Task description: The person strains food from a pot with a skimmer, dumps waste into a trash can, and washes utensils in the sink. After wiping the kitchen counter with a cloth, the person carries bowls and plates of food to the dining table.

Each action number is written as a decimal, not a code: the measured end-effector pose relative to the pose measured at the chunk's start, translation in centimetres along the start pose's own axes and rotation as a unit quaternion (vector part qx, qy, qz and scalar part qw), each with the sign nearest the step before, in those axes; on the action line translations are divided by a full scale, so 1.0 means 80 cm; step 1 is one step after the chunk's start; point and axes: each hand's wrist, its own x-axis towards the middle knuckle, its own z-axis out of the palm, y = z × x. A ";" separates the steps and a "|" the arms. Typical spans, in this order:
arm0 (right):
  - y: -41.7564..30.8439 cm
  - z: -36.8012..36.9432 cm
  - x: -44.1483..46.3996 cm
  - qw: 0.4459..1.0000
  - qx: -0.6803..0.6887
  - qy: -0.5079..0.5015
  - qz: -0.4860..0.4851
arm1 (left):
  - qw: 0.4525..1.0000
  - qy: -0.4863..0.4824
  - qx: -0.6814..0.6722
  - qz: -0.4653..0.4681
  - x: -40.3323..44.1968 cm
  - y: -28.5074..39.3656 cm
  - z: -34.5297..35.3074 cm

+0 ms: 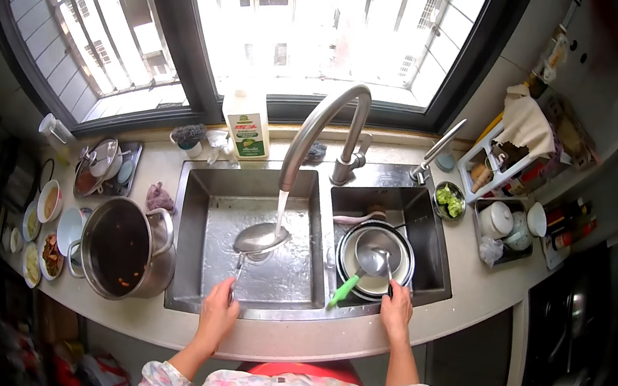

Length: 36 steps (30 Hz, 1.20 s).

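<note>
My left hand (220, 310) is closed around the handle of a wide-headed metal skimmer (255, 240). Its head is under the water stream (281, 209) from the curved faucet (315, 128), over the left sink basin (212, 258). Fingers curled, my right hand (396, 309) grips the dark handle end of a metal ladle (372, 261) at the right basin (433, 266). The ladle's bowl lies over stacked pots and bowls (407, 245) there. Beside it, a green-handled utensil (344, 291) leans on the stack's rim, its far end hard to make out.
A large steel pot (117, 247) of dark liquid stands left of the sink, by several small food bowls (52, 256). Behind the sink are a white bottle (247, 125) and a window. At right sit a bowl of greens (448, 201), a rack (494, 165) and a stove (570, 325).
</note>
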 end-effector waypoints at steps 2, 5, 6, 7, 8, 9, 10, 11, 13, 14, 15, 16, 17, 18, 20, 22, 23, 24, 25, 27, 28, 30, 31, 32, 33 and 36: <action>0.007 0.002 0.000 0.999 0.021 0.026 -0.011 | 0.997 0.011 0.075 0.032 -0.030 -0.029 0.004; 0.006 -0.002 -0.006 0.998 0.009 0.042 -0.051 | 0.991 -0.065 0.115 0.013 -0.059 -0.067 -0.010; 0.007 -0.003 -0.007 0.998 0.015 0.038 -0.052 | 0.987 -0.104 0.120 -0.007 -0.063 -0.067 -0.019; 0.010 -0.003 -0.006 0.998 0.023 0.038 -0.048 | 0.991 -0.082 0.103 -0.009 -0.059 -0.058 -0.027; 0.012 -0.003 -0.006 0.998 0.032 0.037 -0.044 | 0.994 -0.059 0.087 -0.012 -0.051 -0.045 -0.038; 0.013 -0.003 -0.006 0.998 0.041 0.037 -0.040 | 0.997 -0.035 0.071 -0.014 -0.045 -0.036 -0.047; 0.012 -0.005 -0.007 0.997 0.043 0.044 -0.037 | 0.997 -0.018 0.060 -0.036 -0.046 -0.028 -0.049; 0.011 -0.009 -0.008 0.998 0.041 0.045 -0.035 | 0.995 -0.050 0.085 -0.033 -0.053 -0.037 -0.044; 0.008 -0.016 -0.010 0.998 0.035 0.044 -0.033 | 0.984 -0.110 0.134 -0.030 -0.077 -0.065 -0.033; 0.012 -0.016 -0.009 0.998 0.033 0.037 -0.031 | 0.988 -0.097 0.119 -0.026 -0.077 -0.071 -0.034; 0.013 -0.016 -0.008 0.998 0.036 0.036 -0.029 | 0.992 -0.080 0.090 -0.022 -0.070 -0.065 -0.040; 0.014 -0.017 -0.010 0.998 0.038 0.032 -0.025 | 0.996 -0.065 0.062 -0.021 -0.064 -0.053 -0.049; 0.015 -0.020 -0.010 0.999 0.038 0.029 -0.024 | 0.998 -0.048 0.031 -0.021 -0.062 -0.041 -0.055; 0.018 -0.018 -0.010 0.998 0.046 0.039 -0.029 | 0.999 -0.015 0.032 -0.018 -0.064 -0.026 -0.052; 0.022 -0.014 -0.015 0.996 0.059 0.064 -0.036 | 0.995 -0.065 0.073 -0.025 -0.083 -0.055 -0.035; 0.027 -0.016 -0.016 0.992 0.076 0.090 -0.044 | 0.991 -0.085 0.088 -0.048 -0.074 -0.059 -0.033; 0.030 -0.016 -0.022 0.992 0.077 0.097 -0.037 | 0.994 -0.085 0.059 -0.037 -0.071 -0.059 -0.036; 0.034 -0.018 -0.025 0.991 0.076 0.104 -0.032 | 0.996 -0.083 0.028 -0.029 -0.065 -0.050 -0.039; 0.037 -0.020 -0.023 0.990 0.076 0.116 -0.029 | 0.997 -0.079 -0.005 -0.017 -0.054 -0.044 -0.037; 0.040 -0.028 -0.031 0.992 0.066 0.108 0.008 | 0.976 -0.111 -0.144 -0.118 -0.043 -0.022 -0.035; 0.040 -0.030 -0.033 0.993 0.060 0.100 0.033 | 0.952 -0.120 -0.231 -0.163 -0.033 0.019 -0.039; 0.043 -0.031 -0.032 0.993 0.046 0.091 0.055 | 0.902 -0.144 -0.363 -0.185 -0.016 0.053 -0.031; 0.045 -0.030 -0.031 0.994 0.038 0.092 0.052 | 0.867 -0.177 -0.419 -0.202 -0.007 0.059 -0.021; 0.047 -0.028 -0.029 0.994 0.030 0.093 0.049 | 0.828 -0.208 -0.473 -0.217 0.002 0.066 -0.012; 0.048 -0.028 -0.024 0.996 0.008 0.066 0.053 | 0.786 -0.237 -0.523 -0.230 0.011 0.071 -0.002; 0.047 -0.029 0.007 0.996 -0.062 -0.013 0.060 | 0.704 -0.317 -0.581 -0.259 0.032 0.085 0.034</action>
